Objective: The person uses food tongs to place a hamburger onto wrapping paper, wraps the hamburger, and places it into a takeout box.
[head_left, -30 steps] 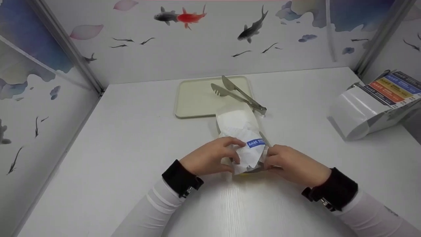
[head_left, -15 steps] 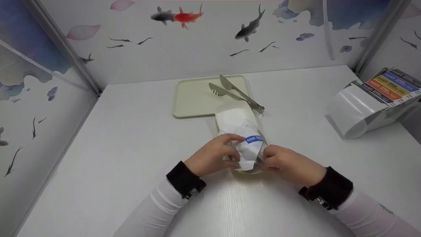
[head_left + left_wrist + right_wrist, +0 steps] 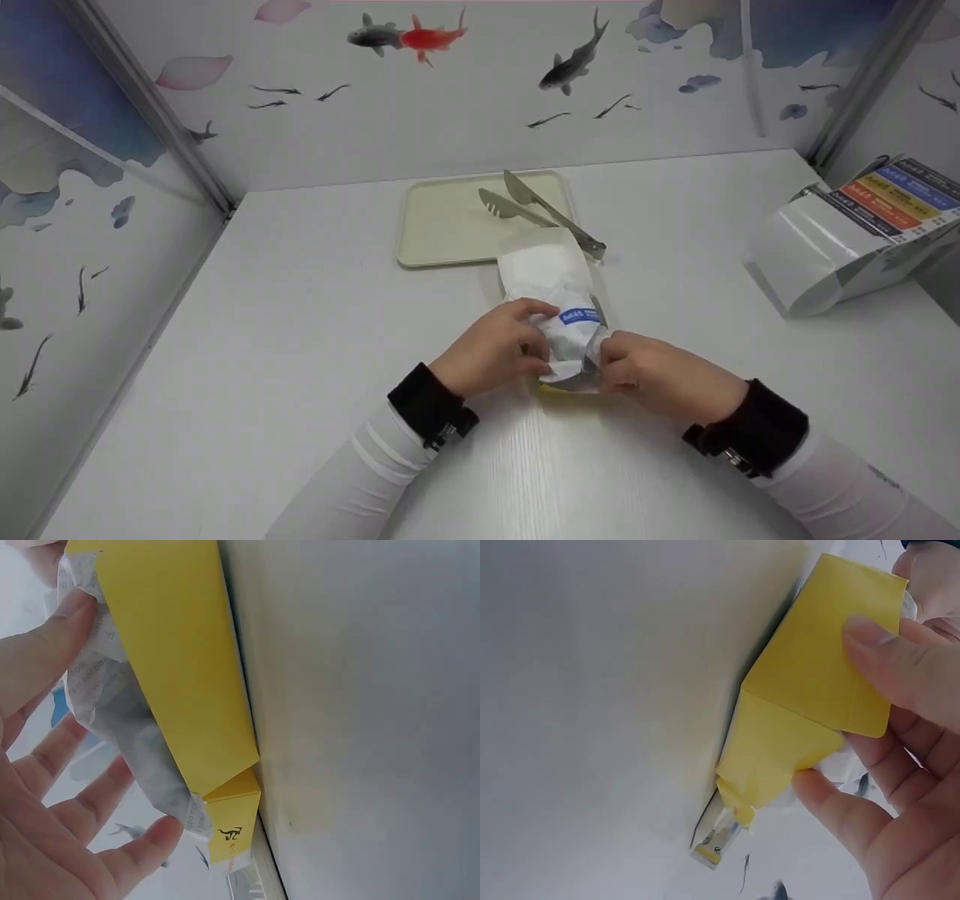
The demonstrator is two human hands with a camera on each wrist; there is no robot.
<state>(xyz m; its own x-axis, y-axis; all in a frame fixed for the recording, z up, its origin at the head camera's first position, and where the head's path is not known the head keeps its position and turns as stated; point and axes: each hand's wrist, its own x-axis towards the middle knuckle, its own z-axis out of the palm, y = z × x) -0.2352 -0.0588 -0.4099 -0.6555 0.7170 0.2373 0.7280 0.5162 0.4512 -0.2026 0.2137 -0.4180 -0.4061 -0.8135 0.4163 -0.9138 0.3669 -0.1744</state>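
A carton [image 3: 544, 259], yellow outside and white inside, lies on the table with its far lid folded back. In it sits a white paper-wrapped packet [image 3: 574, 341] bearing a blue label [image 3: 580, 315]. My left hand [image 3: 495, 349] grips the packet from the left; in the left wrist view its thumb [image 3: 71, 611] presses the crinkled paper beside the yellow wall [image 3: 169, 652]. At the near right corner my right hand [image 3: 664, 375] pinches the carton, with the thumb [image 3: 877, 645] flat on a yellow panel [image 3: 817, 660]. What the paper wraps is hidden.
Behind the carton lies a pale green tray [image 3: 450, 225], with metal tongs [image 3: 562, 221] resting across its right edge. A white box with coloured label strips [image 3: 847, 232] stands at the right edge of the white table [image 3: 300, 300]. Printed panels [image 3: 487, 127] enclose the back and sides.
My left hand has moved slightly right and away from me over the packet, and the packet's near paper end is now folded in closer. My right hand keeps its hold at the carton's corner.
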